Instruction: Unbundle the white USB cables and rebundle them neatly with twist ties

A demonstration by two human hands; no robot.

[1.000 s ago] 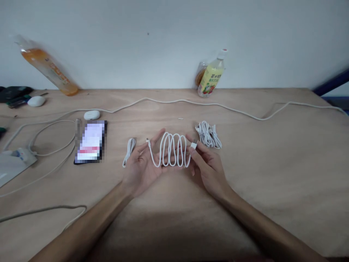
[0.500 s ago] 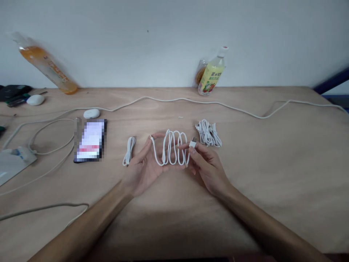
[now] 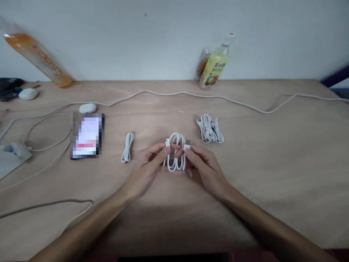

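Between my hands, above the table, is a white USB cable point(image 3: 176, 168) gathered into several upright loops. My left hand point(image 3: 148, 163) pinches its smaller plug between thumb and fingers, with the metal tip pointing away from me. The wider USB-A plug is pinched in my right hand point(image 3: 205, 165), also tip outward. Fingers of both hands reach behind and under the loops, partly hidden by them. Left of my hands lies a folded white cable point(image 3: 127, 147). A pile of bundled white cables point(image 3: 209, 130) rests beyond my right hand.
A phone point(image 3: 87, 136) and a white earbud case point(image 3: 87, 108) lie to the left. One long white cord point(image 3: 163, 94) crosses the back of the table. An orange drink bottle point(image 3: 38, 60) and a yellow drink bottle point(image 3: 215, 67) lean at the wall. More cords point(image 3: 46, 207) lie at the left.
My left hand has gone from an open palm under the loops to pinching the smaller plug. The loops are squeezed closer together, and the two plugs are nearer each other.
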